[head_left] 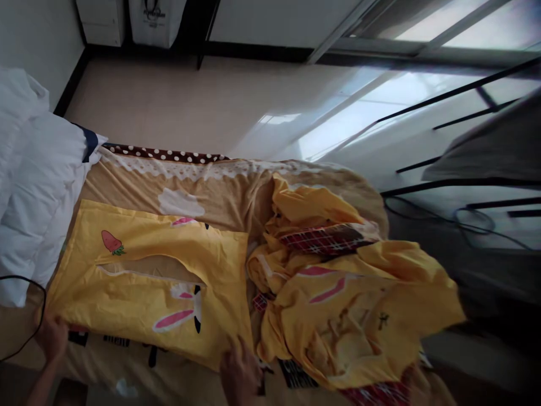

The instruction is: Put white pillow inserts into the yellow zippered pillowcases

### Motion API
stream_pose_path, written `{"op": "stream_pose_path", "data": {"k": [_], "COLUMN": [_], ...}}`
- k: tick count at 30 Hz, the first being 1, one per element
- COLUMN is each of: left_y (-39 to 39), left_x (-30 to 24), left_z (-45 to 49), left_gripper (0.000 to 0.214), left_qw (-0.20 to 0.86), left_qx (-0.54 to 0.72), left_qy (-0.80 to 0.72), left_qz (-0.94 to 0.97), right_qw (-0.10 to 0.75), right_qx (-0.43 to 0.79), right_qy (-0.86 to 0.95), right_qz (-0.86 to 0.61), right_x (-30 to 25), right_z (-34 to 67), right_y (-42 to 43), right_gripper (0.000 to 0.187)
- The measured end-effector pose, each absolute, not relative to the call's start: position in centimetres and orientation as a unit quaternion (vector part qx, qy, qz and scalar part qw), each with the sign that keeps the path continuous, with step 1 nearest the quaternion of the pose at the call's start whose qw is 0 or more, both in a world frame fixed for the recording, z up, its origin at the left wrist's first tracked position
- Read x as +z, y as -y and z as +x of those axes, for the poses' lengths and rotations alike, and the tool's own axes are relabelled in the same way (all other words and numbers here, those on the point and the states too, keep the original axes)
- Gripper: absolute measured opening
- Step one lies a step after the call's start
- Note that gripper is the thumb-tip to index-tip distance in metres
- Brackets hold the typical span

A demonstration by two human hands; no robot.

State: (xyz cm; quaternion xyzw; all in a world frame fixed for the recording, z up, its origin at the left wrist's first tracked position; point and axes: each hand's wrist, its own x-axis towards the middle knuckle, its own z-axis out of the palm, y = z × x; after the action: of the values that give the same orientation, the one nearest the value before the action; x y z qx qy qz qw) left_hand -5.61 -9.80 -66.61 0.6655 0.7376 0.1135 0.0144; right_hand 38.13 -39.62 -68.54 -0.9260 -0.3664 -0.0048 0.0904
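Observation:
A yellow pillowcase [139,307] printed with a carrot and white rabbits lies spread on the bed, a long slit gaping across its middle and the tan blanket showing through. My left hand [53,337] is closed at its near left corner; the fingertips are partly hidden. At the near right corner, my right hand [240,369] has its fingers bent over the fabric, slightly blurred. To the right of the pillowcase lies a crumpled heap of yellow bedding [350,316] with rabbit print and red plaid parts.
A tan blanket [215,192] with a lace-patterned border covers the bed. White puffy bedding [38,186] is piled at the left, with a dark cable [44,304] near it. Black metal rails [448,183] stand at the right. A white bag [154,25] is by the far wall.

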Motion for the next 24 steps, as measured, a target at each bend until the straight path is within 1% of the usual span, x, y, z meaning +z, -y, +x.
{"op": "stream_pose_path", "data": {"k": [2,4,5,7,9,11,13,17,19,22,24], "left_y": [12.1,13.6,13.9,13.3,11.6,9.3,7.4,5.7,5.9,7.7,9.9], "left_x": [-67.6,-68.7,-69.1,-70.1,-70.9,-71.4,-71.1,-68.7,-67.5,-67.2,-68.2], "left_z": [0.6,7.0,9.7,13.3,13.8,11.4,7.4,-0.5,-2.7,-2.4,0.4], "left_gripper": [0.059,0.056,0.056,0.055,0.053,0.052,0.053,0.057,0.058,0.063,0.068], "left_qw": [0.051,0.096,0.111,0.106,0.105,0.098,0.083,0.040,0.033,0.045,0.068], "left_qx": [0.157,0.173,0.147,0.126,0.087,0.044,0.012,0.006,0.007,0.025,0.059], "left_qy": [-0.635,-0.504,-0.469,-0.443,-0.415,-0.397,-0.412,-0.543,-0.594,-0.622,-0.600], "left_qz": [0.755,0.841,0.864,0.881,0.899,0.912,0.907,0.839,0.804,0.781,0.795], "right_qw": [0.128,0.173,0.185,0.203,0.207,0.195,0.169,0.096,0.075,0.072,0.115], "right_qx": [-0.023,0.007,0.033,0.077,0.105,0.115,0.105,0.040,0.027,0.000,0.001], "right_qy": [0.444,0.501,0.508,0.527,0.546,0.563,0.560,0.440,0.403,0.310,0.280], "right_qz": [-0.887,-0.848,-0.841,-0.821,-0.805,-0.795,-0.804,-0.892,-0.912,-0.948,-0.953], "right_x": [-69.0,-69.3,-69.4,-69.9,-70.6,-71.6,-72.8,-74.2,-74.5,-74.2,-73.5], "right_z": [34.1,29.5,27.5,24.9,24.5,26.2,29.3,35.9,37.8,36.6,32.6], "right_y": [33.5,27.2,24.4,20.3,18.8,20.4,24.5,35.3,38.7,38.2,34.2], "right_gripper": [0.041,0.047,0.051,0.058,0.061,0.062,0.062,0.062,0.060,0.060,0.063]}}
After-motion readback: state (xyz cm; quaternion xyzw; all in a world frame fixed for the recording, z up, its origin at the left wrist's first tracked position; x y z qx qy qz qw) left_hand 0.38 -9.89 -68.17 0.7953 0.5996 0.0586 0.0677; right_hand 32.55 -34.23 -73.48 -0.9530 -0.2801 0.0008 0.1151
